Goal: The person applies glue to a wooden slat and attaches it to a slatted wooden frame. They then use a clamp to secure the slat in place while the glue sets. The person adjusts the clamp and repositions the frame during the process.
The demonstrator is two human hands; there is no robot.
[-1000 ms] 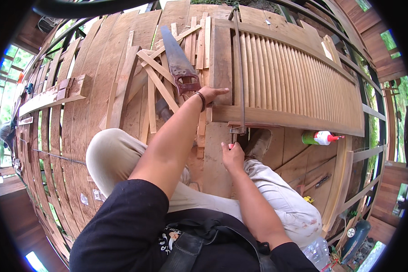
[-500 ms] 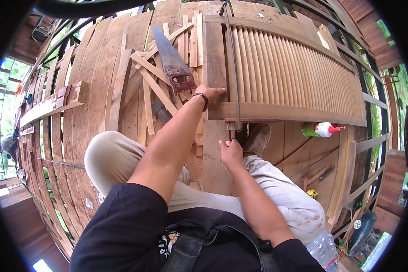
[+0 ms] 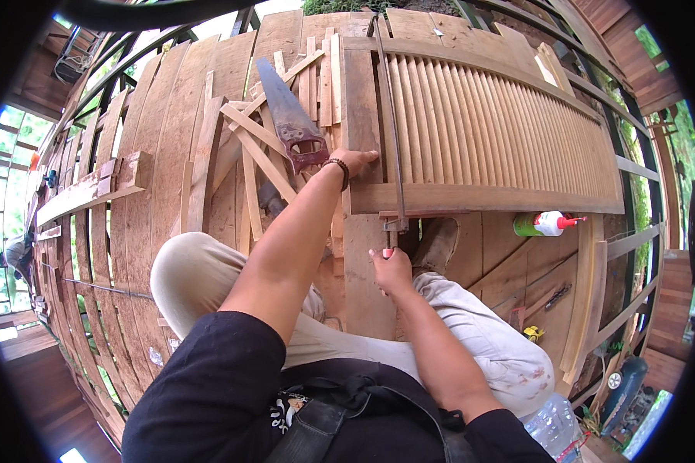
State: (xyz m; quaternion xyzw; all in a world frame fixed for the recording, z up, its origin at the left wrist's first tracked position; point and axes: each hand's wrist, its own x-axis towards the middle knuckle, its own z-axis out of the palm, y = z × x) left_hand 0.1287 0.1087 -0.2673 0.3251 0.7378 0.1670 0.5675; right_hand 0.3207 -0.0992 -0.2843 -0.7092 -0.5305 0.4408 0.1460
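Note:
A wooden louvered panel (image 3: 486, 127) with slanted slats lies ahead of me, its near rail facing my legs. A long metal bar clamp (image 3: 392, 123) spans it from far edge to near edge, close to its left end. My left hand (image 3: 355, 163) grips the panel's left frame piece, thumb stretched across its face. My right hand (image 3: 392, 270) is closed around the clamp's screw handle, just below the clamp jaw; a bit of red shows at the fingers. A thin wood strip (image 3: 432, 214) sits between the jaw and the panel's near rail.
A handsaw (image 3: 289, 108) lies on loose wood strips (image 3: 259, 150) left of the panel. A green and white glue bottle (image 3: 544, 224) with a red nozzle lies by the near rail. A yellow tape measure (image 3: 533, 333) is beside my right leg. Gaps run between the left boards (image 3: 93, 270).
My right hand has turned slightly on the clamp handle, its fingers now placed differently. My left hand keeps its place on the frame. The whole view has shifted a little.

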